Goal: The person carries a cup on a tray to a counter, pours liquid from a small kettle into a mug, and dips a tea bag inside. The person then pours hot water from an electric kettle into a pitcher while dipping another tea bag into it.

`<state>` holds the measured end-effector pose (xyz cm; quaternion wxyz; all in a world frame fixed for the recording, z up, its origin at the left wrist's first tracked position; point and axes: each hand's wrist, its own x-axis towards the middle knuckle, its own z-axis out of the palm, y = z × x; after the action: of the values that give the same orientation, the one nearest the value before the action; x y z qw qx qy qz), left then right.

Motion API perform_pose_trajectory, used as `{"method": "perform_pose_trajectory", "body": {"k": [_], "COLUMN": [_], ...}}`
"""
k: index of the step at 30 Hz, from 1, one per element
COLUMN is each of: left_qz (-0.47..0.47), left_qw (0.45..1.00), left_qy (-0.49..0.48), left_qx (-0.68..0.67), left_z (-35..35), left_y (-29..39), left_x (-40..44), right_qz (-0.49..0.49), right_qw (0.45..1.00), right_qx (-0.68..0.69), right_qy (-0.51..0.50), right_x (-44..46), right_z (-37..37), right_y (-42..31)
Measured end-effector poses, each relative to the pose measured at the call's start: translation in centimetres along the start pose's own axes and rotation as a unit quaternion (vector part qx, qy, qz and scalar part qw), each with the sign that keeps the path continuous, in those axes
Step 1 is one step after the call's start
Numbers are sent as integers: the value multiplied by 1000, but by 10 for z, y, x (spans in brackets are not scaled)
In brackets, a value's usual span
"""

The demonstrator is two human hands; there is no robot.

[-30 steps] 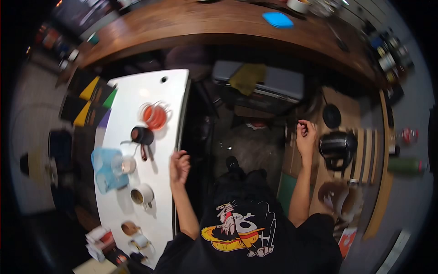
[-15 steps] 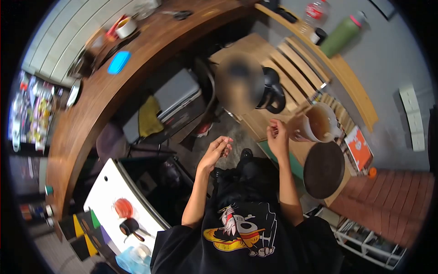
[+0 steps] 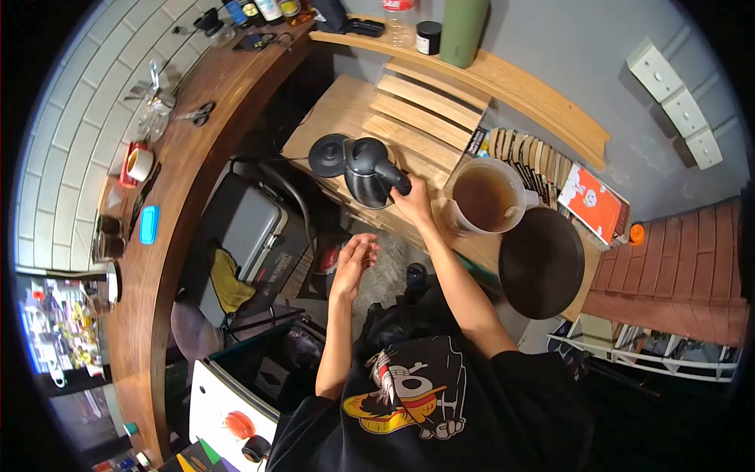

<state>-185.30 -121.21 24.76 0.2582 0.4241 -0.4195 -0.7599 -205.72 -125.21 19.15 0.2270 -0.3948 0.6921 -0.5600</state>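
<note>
A black electric kettle (image 3: 365, 189) stands on the wooden bench, its handle pointing toward me. My right hand (image 3: 414, 203) has its fingers around the end of that handle, partly hidden beneath it. Beside the kettle lies a round black disc (image 3: 325, 154) that looks like its base. My left hand (image 3: 356, 263) is in the air over the floor, fingers loosely bent and apart, holding nothing. Right of my right hand is a large clear pitcher (image 3: 483, 193) of brown liquid, with a round dark tray (image 3: 541, 263) nearer to me.
A row of books (image 3: 528, 155) and an orange notebook (image 3: 591, 202) line the wall. Above them, a shelf (image 3: 543, 98) holds a green bottle (image 3: 463, 31). The curved wooden counter (image 3: 145, 315) runs along the left, past a grey case (image 3: 228, 228) and a white-topped fridge (image 3: 216, 401).
My right hand has moved forward and left onto the kettle handle. My left hand remains raised and empty. The view has turned toward the bench, and a blurred patch there is gone.
</note>
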Motion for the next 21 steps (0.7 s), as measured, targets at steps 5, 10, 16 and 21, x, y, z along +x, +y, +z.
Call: {"method": "perform_pose_trajectory", "body": {"k": [5,10,16,21], "left_qz": [-6,60,104,104], "left_qw": [1000,998,994,994], "left_qy": [19,29,-14,-21], "left_qx": [-2,-7,38,-20], "left_z": [-8,-19,-50,-71], "left_y": [-10,-3,26,28], "left_x": [-1,-14,-41,-36], "right_qz": [59,-59,-15,2], "right_qw": [992,996,999,1000], "right_qx": [-5,-40,-35,-8], "right_qy": [-110,54,21,8], "right_x": [11,-14,-72,-138], "right_z": [-6,21,-23,-89], "right_y": [4,5,-49,-91]}}
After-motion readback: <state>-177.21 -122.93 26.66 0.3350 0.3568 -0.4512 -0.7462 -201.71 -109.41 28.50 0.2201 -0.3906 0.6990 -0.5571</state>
